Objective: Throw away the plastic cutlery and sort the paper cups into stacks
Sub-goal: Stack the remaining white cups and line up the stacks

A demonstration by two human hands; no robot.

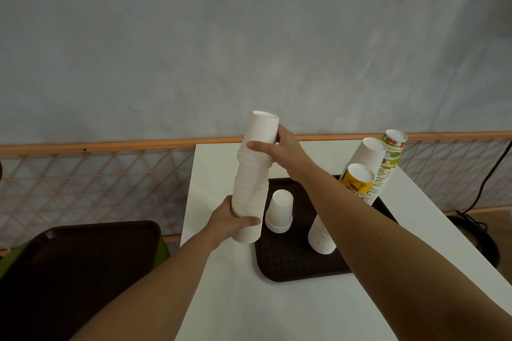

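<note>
Stretching from the bottom of the view to an orange rail at the back, the white counter [227,299] shows open surface in front and in a strip along its left edge; its right edge runs diagonally toward the near right. Beyond the left edge, lower down, a second dark tray [83,257] lies on something green. On the counter sits a dark tray [291,266], its near-left corner rounded and its right part hidden by the right forearm. It carries four upside-down stacks: a tall white leaning stack [365,158] whose base stands near the tray's middle, a patterned stack [389,163] at the far right, a yellow stack [356,183] between them, and a short white stack [280,212] standing apart near the tray's left side. Just left of the tray, over the open strip, the held stack of white cups [250,188] stands upside down and tilted slightly right; whether its lower end touches the counter cannot be told. The left hand [230,223] wraps around it near the bottom, and the right hand [279,147] grips the topmost cups, thumb across the front.
</note>
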